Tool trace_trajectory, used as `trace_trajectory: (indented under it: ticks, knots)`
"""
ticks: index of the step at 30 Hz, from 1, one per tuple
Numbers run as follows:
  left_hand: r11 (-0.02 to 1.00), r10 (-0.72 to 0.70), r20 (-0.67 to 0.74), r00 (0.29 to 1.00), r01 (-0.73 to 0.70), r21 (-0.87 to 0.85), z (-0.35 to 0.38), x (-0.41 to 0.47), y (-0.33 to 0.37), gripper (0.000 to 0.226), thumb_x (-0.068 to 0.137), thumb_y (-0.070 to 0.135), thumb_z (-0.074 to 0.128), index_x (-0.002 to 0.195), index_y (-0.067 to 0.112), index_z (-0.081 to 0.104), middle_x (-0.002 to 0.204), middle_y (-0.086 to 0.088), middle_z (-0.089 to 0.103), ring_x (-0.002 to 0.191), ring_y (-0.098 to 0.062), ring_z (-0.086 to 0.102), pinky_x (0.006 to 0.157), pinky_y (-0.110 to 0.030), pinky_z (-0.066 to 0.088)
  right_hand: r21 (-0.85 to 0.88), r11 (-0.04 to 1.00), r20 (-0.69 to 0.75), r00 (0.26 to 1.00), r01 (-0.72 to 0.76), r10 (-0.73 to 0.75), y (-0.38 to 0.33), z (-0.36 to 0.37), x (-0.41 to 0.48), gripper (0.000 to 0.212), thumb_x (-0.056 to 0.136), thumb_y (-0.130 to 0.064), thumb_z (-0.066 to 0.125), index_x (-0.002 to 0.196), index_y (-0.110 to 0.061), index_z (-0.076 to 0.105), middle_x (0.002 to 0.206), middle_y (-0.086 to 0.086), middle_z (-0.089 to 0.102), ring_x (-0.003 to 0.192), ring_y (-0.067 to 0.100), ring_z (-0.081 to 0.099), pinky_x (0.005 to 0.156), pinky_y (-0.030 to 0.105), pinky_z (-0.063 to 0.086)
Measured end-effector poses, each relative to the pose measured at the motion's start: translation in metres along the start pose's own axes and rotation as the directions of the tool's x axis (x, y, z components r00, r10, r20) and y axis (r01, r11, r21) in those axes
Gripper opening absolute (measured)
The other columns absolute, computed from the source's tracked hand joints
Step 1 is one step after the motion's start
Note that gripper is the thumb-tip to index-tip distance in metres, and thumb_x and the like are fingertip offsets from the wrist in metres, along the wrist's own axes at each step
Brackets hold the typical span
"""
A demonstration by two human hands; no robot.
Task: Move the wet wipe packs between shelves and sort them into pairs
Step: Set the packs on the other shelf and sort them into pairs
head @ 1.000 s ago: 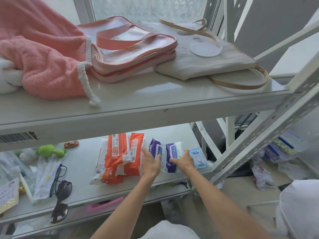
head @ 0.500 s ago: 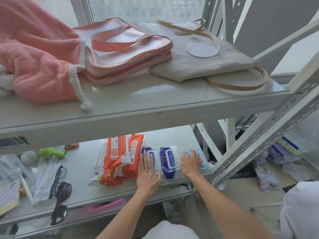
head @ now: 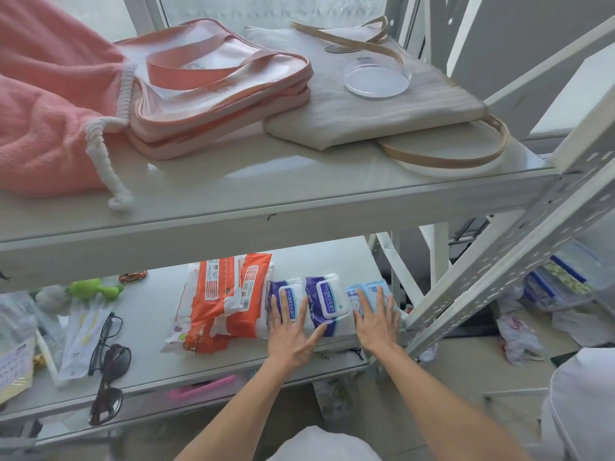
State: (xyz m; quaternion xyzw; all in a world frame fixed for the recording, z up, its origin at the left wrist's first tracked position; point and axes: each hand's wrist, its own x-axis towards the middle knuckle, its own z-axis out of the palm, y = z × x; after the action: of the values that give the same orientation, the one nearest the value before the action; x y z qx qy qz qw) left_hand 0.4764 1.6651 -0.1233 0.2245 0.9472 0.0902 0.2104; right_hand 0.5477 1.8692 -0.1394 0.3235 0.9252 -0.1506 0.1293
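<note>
Left hand (head: 289,331) lies flat, fingers straight and spread, on the purple wet wipe packs (head: 327,302) on the lower shelf (head: 149,331). Right hand (head: 377,319) lies flat, fingers extended, on the light blue packs (head: 369,291). Orange packs (head: 229,301) just left of the left hand.

the purple wet wipe pack (head: 279,288) just right of the orange packs (head: 229,294) has a white flap label starting "75%"; the characters after it are too small to read. the second purple pack (head: 327,302), further right of the orange packs, shows the same "75%". the barcode stickers (head: 212,281) on the orange packs are illegible.
</note>
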Motion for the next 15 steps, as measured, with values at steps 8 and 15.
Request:
trace_trajectory:
  ticks: [8,15]
  knots:
    - [0.997,-0.001,-0.1,0.995,-0.007,-0.082,-0.013,-0.003,0.004,0.084,0.101,0.072,0.027,0.167,0.029,-0.002,0.172,-0.008,-0.025,0.156,-0.027,-0.032,0.123,-0.042,-0.021,0.235,0.972,-0.306,0.95,0.019,0.055,-0.007,-0.006,0.009,0.039,0.103,-0.021,0.051,0.14,-0.02,0.062,0.152,0.015,0.051,0.141,0.037,0.043,0.107,0.058,0.038]
    - [0.96,-0.12,-0.584,0.803,-0.057,-0.275,-0.062,-0.002,-0.037,0.039,0.09,0.017,0.066,0.129,0.012,0.062,0.142,-0.01,0.053,0.132,-0.027,0.053,0.112,-0.046,0.045,0.347,0.877,-0.48,0.866,0.334,-0.14,-0.081,-0.017,0.009,0.034,0.088,0.005,0.063,0.117,-0.009,0.073,0.121,0.015,0.063,0.106,0.032,0.06,0.087,0.046,0.05]
